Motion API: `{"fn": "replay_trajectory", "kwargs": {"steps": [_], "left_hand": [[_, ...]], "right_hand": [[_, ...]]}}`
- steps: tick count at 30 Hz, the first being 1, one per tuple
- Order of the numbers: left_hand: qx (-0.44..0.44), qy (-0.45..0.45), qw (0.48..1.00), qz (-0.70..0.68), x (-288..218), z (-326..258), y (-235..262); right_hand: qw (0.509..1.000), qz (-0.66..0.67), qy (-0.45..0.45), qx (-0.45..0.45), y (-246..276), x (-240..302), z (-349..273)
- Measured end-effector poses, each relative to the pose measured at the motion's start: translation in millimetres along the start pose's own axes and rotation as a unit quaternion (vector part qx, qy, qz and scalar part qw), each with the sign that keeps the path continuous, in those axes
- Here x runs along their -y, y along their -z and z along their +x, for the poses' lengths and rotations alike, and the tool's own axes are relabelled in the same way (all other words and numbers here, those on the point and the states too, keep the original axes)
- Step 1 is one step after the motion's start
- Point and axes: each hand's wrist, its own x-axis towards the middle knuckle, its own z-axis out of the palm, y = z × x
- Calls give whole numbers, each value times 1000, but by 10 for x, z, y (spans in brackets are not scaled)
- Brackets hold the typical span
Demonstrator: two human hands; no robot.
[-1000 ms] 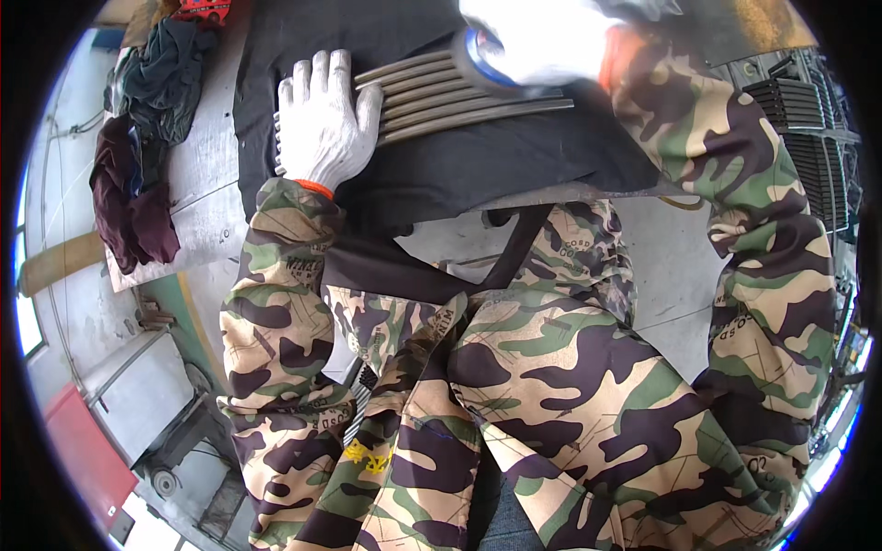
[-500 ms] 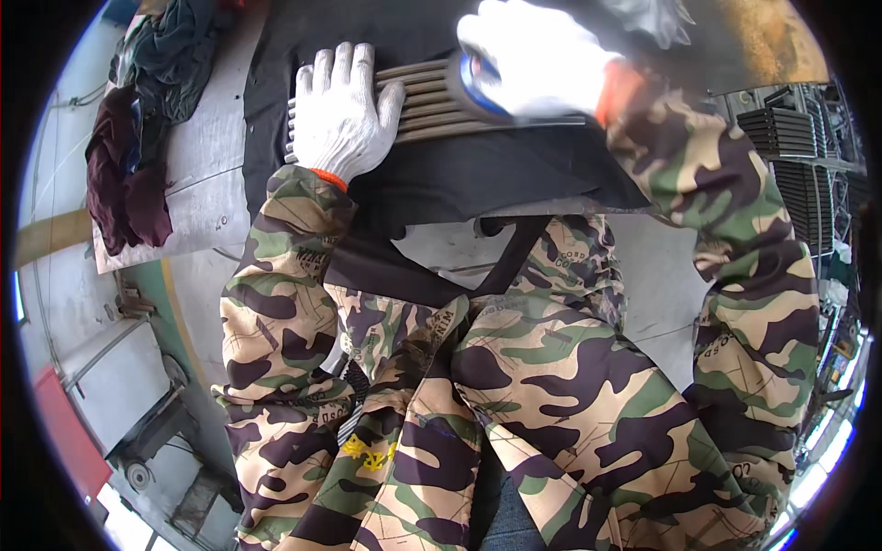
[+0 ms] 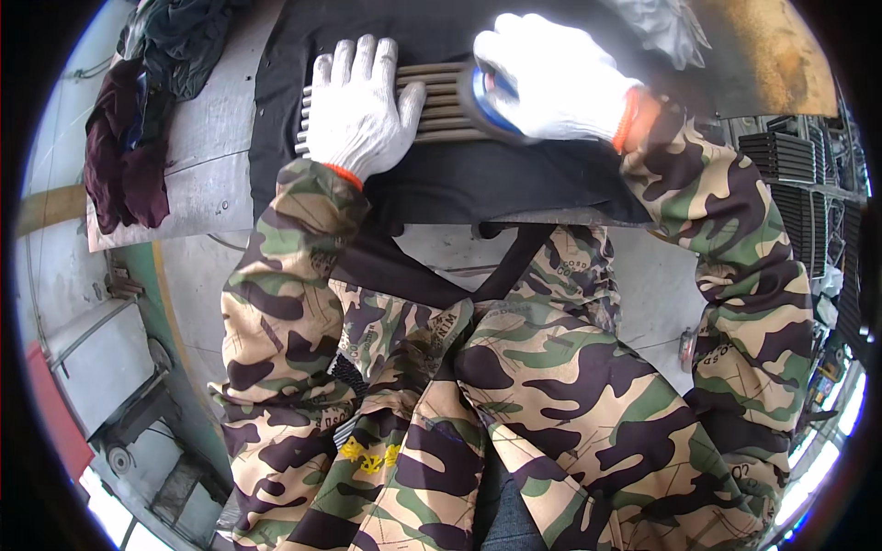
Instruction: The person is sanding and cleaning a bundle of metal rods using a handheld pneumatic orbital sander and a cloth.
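Note:
Several thin grey metal rods (image 3: 430,110) lie side by side on a black cloth (image 3: 459,188), running left to right. My left hand (image 3: 365,110), in a white knit glove with an orange cuff, presses flat across their left part, fingers spread. In my right hand (image 3: 556,83), gloved the same way, is a round blue tool (image 3: 496,99), its edge smeared by motion. My fingers wrap over its top, and it rests against the rods' right part. Its underside and the rods' right ends are hidden.
Dark red and grey-green rags (image 3: 138,156) lie on the table's left part. A whitish plastic bag (image 3: 657,32) sits at the far right, beside a rust-stained board (image 3: 772,55). Stacked dark metal bars (image 3: 781,161) stand on a rack to the right.
Both hands appear slightly further right in the picture, as do the rods and cloth. The round blue tool stays in my right hand over the rods; my left hand keeps its flat hold.

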Motion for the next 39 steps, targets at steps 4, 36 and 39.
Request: {"fn": "replay_trajectory", "kwargs": {"steps": [4, 36, 39], "left_hand": [[64, 22, 998, -10, 0, 187, -62], [-69, 40, 987, -142, 42, -9, 168], [-61, 6, 990, -127, 34, -56, 176]], "right_hand": [[999, -28, -13, -16, -85, -201, 71], [838, 484, -197, -156, 642, -566, -844], [734, 617, -233, -165, 601, -665, -1057]]}}
